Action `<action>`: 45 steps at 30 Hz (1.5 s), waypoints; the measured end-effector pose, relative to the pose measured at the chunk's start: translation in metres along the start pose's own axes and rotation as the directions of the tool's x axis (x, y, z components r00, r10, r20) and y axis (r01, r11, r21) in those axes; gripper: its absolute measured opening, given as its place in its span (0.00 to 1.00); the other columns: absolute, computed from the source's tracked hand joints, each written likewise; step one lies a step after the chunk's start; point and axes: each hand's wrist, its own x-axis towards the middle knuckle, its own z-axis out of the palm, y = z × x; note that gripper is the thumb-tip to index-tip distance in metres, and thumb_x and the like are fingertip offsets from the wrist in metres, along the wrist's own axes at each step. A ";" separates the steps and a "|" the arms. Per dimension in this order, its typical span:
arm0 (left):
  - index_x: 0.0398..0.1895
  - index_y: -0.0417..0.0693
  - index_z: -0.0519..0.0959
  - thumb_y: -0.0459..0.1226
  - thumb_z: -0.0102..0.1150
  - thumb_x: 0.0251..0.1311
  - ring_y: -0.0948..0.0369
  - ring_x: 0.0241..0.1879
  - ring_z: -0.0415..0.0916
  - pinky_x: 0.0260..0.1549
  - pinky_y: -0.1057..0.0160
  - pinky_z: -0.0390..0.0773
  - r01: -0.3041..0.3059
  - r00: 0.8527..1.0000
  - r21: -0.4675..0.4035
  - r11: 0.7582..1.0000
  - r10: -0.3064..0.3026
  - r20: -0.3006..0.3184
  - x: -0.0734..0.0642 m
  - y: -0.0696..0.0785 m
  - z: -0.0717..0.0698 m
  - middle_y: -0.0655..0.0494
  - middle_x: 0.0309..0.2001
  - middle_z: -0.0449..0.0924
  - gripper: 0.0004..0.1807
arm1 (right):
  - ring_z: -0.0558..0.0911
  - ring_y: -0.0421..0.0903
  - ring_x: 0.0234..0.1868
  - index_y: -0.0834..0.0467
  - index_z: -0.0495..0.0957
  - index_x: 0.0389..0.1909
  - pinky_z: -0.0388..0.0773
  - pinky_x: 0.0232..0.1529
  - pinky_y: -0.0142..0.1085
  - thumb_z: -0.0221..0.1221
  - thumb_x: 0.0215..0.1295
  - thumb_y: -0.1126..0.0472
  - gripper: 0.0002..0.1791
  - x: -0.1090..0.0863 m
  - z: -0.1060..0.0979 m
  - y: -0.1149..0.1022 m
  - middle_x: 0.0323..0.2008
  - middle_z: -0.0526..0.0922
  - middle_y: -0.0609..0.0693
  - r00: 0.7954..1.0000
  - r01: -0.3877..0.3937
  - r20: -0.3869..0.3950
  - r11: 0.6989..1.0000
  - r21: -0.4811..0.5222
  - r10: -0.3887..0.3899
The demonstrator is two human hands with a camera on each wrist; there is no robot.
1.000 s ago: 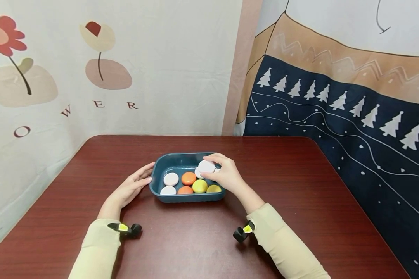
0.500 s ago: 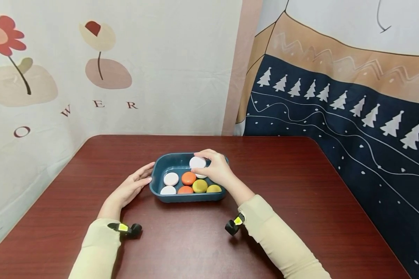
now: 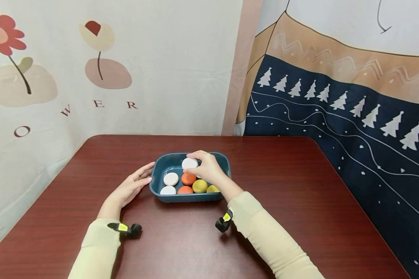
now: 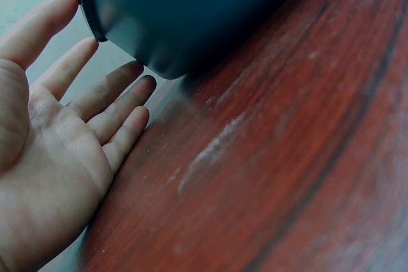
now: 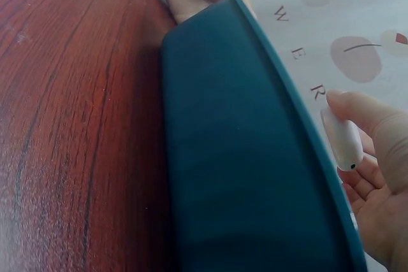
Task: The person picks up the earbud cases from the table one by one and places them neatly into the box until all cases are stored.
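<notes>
A dark teal rectangular tray with rounded corners stands on the table. My left hand touches its left end; in the left wrist view its straight, spread fingers meet the tray's wall. Over the tray, my right hand pinches a white round disc between thumb and fingers. The right wrist view shows this disc edge-on above the rim, with a small dark dot on its side. Inside the tray lie white discs, orange discs and yellow discs. My right hand partly covers the ones behind it.
The dark red wood-grain table extends around the tray on every side. Behind it hang a pale cloth printed with flowers and letters, and a navy cloth with white trees. Each sleeve cuff carries a small black wrist camera.
My right hand has carried the white disc leftward across the tray, from its right part toward the middle. The left hand and the tray stay where they were.
</notes>
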 end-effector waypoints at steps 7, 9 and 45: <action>0.75 0.46 0.51 0.35 0.49 0.70 0.66 0.63 0.59 0.56 0.73 0.61 0.007 1.000 0.013 1.000 -0.007 -0.001 0.001 -0.001 -0.001 0.41 0.71 0.52 0.33 | 0.74 0.44 0.53 0.56 0.78 0.58 0.74 0.50 0.35 0.72 0.53 0.54 0.30 0.008 0.008 0.001 0.54 0.77 0.47 0.999 -0.029 0.019 0.999 -0.031 0.030; 0.75 0.47 0.51 0.35 0.49 0.70 0.66 0.63 0.59 0.55 0.73 0.61 0.007 1.000 0.009 1.000 -0.007 -0.002 0.001 0.000 -0.001 0.41 0.71 0.52 0.33 | 0.74 0.44 0.53 0.56 0.78 0.58 0.73 0.50 0.35 0.71 0.53 0.54 0.30 0.011 0.010 0.002 0.54 0.77 0.47 0.999 -0.033 0.022 0.999 -0.032 0.034; 0.75 0.46 0.51 0.35 0.49 0.70 0.66 0.63 0.59 0.55 0.73 0.61 0.005 1.000 -0.002 1.000 -0.005 0.012 0.002 0.000 -0.001 0.42 0.71 0.52 0.33 | 0.74 0.46 0.55 0.52 0.77 0.60 0.74 0.48 0.31 0.69 0.56 0.56 0.29 0.027 0.025 0.005 0.56 0.77 0.45 0.993 -0.115 0.023 0.993 -0.030 0.116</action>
